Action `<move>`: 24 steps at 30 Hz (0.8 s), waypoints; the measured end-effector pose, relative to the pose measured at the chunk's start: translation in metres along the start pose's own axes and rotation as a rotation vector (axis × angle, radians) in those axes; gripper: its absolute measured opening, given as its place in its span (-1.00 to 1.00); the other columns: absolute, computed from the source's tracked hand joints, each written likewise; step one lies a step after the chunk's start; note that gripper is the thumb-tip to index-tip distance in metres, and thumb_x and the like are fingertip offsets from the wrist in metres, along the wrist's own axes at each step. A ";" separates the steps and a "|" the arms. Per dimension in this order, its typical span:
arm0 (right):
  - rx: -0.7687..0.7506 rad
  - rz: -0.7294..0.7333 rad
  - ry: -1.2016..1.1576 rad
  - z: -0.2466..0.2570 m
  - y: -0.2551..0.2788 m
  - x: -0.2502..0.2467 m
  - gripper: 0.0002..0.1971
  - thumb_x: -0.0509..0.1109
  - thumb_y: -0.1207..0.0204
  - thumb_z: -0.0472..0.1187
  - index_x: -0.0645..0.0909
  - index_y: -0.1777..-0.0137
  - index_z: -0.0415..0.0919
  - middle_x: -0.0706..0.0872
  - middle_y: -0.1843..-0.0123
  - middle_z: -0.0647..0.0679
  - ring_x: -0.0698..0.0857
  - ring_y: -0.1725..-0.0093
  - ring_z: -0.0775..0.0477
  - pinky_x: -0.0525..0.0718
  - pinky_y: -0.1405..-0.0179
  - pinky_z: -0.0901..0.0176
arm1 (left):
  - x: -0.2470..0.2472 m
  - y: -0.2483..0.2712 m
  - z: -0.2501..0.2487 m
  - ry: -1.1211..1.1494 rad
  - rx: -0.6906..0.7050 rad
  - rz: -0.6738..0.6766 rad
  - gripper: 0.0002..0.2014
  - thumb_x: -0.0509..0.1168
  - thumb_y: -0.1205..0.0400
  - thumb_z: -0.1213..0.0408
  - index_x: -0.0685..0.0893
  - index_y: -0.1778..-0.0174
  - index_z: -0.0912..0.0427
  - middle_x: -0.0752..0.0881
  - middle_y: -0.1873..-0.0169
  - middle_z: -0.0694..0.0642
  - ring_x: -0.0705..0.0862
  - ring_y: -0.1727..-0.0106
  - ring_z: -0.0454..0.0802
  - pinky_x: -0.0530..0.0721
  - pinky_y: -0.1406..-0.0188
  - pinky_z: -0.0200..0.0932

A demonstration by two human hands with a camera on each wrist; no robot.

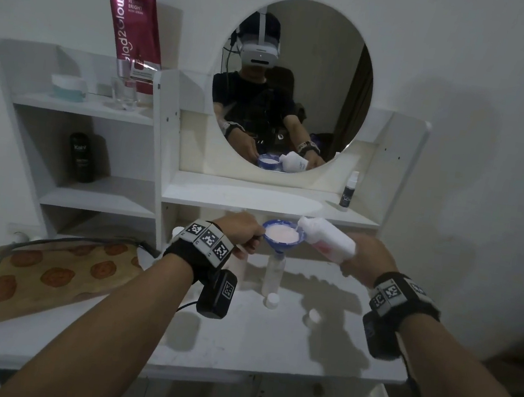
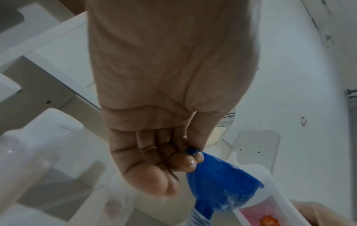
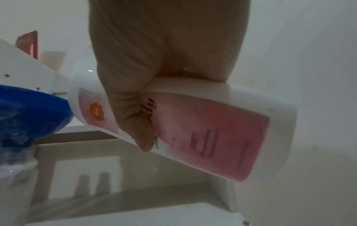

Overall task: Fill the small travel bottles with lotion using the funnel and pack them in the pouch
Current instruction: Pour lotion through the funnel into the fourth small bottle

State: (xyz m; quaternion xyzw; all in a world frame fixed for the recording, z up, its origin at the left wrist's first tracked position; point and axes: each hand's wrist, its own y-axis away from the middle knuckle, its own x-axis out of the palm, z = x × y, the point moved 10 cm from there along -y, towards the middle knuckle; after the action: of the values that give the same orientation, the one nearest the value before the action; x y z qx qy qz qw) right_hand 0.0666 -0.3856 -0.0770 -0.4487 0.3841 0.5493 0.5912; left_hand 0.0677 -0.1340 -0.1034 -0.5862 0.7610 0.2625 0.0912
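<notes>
Presently, at the far left of the vanity top lies the pouch, flat, patterned with orange rounds, well apart from the pour. The left hand holds the blue funnel by its rim tab; the wrist view shows thumb and curled fingers pinched together on that tab. The funnel's spout sits in the neck of a small travel bottle, which stands upright on the top. The cone is filled with pale lotion almost to the brim. To the right, the lotion bottle is tipped mouth-down, its nozzle at the funnel's edge, and the right hand is clamped round its body, thumb across the pink label.

Judgement: pouring should pause now. The cone has little headroom, and thick lotion probably drains slowly. The travel bottle's fill level is hard to read through its cloudy wall, so it may be fuller than it looks. Keep the funnel vertical, lift it slightly to vent air, and right the large bottle. Two white caps wait just in front of the travel bottle.
</notes>
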 end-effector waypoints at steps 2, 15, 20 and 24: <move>0.005 -0.034 -0.107 -0.003 0.003 0.009 -0.50 0.58 -0.05 -0.39 0.73 0.01 0.06 0.71 0.19 0.06 0.67 0.15 -0.12 0.50 0.26 0.18 | 0.000 -0.001 0.000 -0.012 0.003 0.001 -0.73 0.11 -0.73 0.23 0.55 0.28 0.19 0.59 0.41 0.06 0.60 0.36 -0.05 0.57 0.42 -0.19; 0.223 -0.012 -0.818 -0.040 -0.018 0.052 -0.54 0.37 -0.22 -0.71 0.63 -0.14 -0.42 0.76 -0.03 -0.30 0.69 -0.14 -0.36 0.70 0.01 -0.11 | -0.004 -0.007 -0.001 -0.054 0.018 0.000 -0.77 0.12 -0.71 0.27 0.56 0.23 0.22 0.59 0.40 0.08 0.60 0.33 -0.03 0.60 0.39 -0.16; 0.320 0.012 -0.834 -0.056 -0.016 0.058 -0.68 0.19 -0.18 -0.76 0.62 0.17 -0.50 0.75 0.06 -0.40 0.68 -0.07 -0.39 0.72 0.13 -0.11 | -0.006 -0.009 0.002 -0.060 0.013 0.004 -0.76 0.11 -0.72 0.25 0.58 0.20 0.23 0.60 0.38 0.09 0.62 0.29 -0.01 0.62 0.38 -0.14; 0.282 0.064 -0.771 -0.047 -0.018 0.058 -0.69 0.12 -0.25 -0.73 0.55 0.34 -0.37 0.72 0.17 -0.31 0.65 0.13 -0.25 0.64 0.27 0.04 | -0.004 -0.011 0.001 -0.079 0.022 0.013 -0.76 0.13 -0.72 0.22 0.59 0.20 0.21 0.63 0.36 0.09 0.64 0.26 0.00 0.63 0.35 -0.12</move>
State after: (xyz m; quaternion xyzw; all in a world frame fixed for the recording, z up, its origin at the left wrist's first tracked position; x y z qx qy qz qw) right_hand 0.0919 -0.4127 -0.1441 -0.1126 0.2196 0.6373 0.7300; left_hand 0.0796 -0.1320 -0.1055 -0.5694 0.7634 0.2775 0.1261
